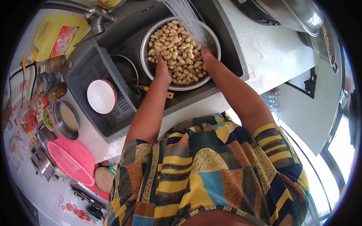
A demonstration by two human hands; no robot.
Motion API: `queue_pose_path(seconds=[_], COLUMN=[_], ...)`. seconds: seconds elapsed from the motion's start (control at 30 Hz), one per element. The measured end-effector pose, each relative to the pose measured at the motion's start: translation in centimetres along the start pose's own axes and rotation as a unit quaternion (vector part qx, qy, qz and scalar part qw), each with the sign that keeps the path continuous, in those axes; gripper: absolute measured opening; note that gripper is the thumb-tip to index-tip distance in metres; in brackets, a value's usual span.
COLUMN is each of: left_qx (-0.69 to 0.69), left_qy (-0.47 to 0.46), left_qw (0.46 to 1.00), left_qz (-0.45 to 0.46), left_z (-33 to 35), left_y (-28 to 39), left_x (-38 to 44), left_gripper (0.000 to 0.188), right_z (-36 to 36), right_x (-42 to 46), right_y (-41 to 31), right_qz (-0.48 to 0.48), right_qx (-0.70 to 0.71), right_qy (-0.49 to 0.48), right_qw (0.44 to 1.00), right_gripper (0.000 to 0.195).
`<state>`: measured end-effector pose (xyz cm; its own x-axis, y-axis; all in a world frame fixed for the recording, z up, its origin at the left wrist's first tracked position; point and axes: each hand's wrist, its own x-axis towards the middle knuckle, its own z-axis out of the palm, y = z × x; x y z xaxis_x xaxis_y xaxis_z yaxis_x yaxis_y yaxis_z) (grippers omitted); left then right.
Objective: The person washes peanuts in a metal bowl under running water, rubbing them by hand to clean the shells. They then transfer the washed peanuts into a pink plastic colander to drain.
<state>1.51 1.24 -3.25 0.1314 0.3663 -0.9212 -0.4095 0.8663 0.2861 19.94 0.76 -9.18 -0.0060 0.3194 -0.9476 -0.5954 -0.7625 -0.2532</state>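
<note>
A round metal basin [218,48] full of unshelled peanuts [181,45] stands in the grey sink [236,45]. Water [192,22] streams from above onto the peanuts at the basin's upper right. My left hand [163,69] reaches in at the lower left, its fingers hidden among the peanuts. On the right side my right hand [208,58] is also dug into them, close below the stream, fingers out of sight. Whether either hand grips anything is not visible.
Left of the basin, a grey perforated drainer basket [101,50] holds a white bowl [101,96]. A yellow-handled utensil [170,95] lies beside the basin. Further left are a pink plastic colander [70,158], a metal bowl [65,120] and a yellow jug [48,31]. Metal pans [297,14] sit upper right.
</note>
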Motion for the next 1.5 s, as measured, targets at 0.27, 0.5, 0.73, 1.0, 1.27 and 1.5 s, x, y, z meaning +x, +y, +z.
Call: queue_pose_path(seconds=[0.27,0.5,0.73,1.0,1.27,1.5], left_qx=[-0.032,0.032,-0.038,-0.033,0.17,0.498], left_qy=[-0.109,-0.101,-0.085,-0.07,-0.099,0.061], left_qw=[0.993,0.993,0.995,0.996,0.979,0.777], left_qz=[0.028,0.051,-0.044,-0.038,0.049,0.379], left_z=[-0.3,-1.4,-2.0,0.8,0.1,-1.9], left_y=[0.3,0.5,-2.2,-1.6,0.5,2.8], left_x=[-1.5,-5.9,-0.1,-1.4,-6.5,-3.3], left_gripper=[0.062,0.087,0.072,0.064,0.049,0.069], right_z=[3.1,1.7,4.1,3.1,0.9,0.2], right_x=[-10.1,-12.6,-7.5,-5.4,-11.5,-6.0], right_y=[-0.3,1.5,1.7,1.9,0.2,-2.6], right_qz=[-0.224,-0.178,-0.031,-0.123,-0.366,-0.382], right_qx=[-0.253,-0.11,0.13,-0.098,-0.5,-0.462], right_qy=[-0.049,0.068,0.064,0.147,0.04,0.151], right_qw=[0.94,0.976,0.989,0.977,0.784,0.786], right_gripper=[0.078,0.085,0.069,0.069,0.069,0.054])
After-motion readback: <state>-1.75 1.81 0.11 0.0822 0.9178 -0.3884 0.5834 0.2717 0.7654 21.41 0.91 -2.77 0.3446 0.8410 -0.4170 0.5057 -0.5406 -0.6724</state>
